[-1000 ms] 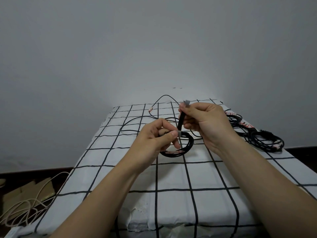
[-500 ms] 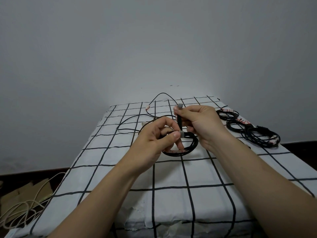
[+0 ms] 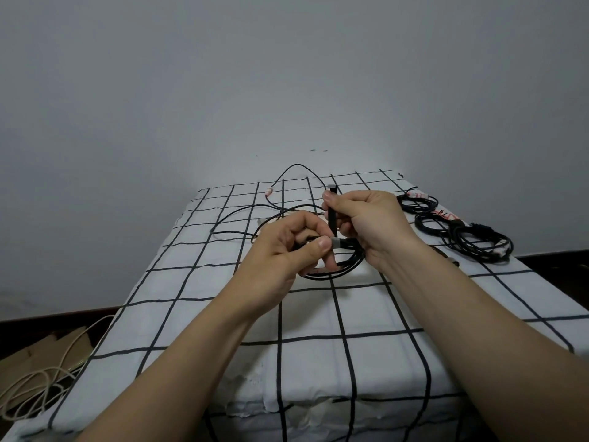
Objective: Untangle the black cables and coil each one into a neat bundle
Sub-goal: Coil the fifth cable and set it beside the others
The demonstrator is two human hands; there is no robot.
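Over the far half of the checked table (image 3: 382, 314), the left hand (image 3: 287, 253) pinches the coiled black cable (image 3: 352, 261) to keep its loops together while the right hand (image 3: 369, 224) grips the black strap (image 3: 332, 218) upright, apparently to bind it, like the finished bundles (image 3: 475, 247) at the right edge.

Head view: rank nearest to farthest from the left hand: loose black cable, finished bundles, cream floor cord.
1. Loose black cable, just behind the left hand.
2. Finished bundles, on the table's right side.
3. Cream floor cord, down at left.
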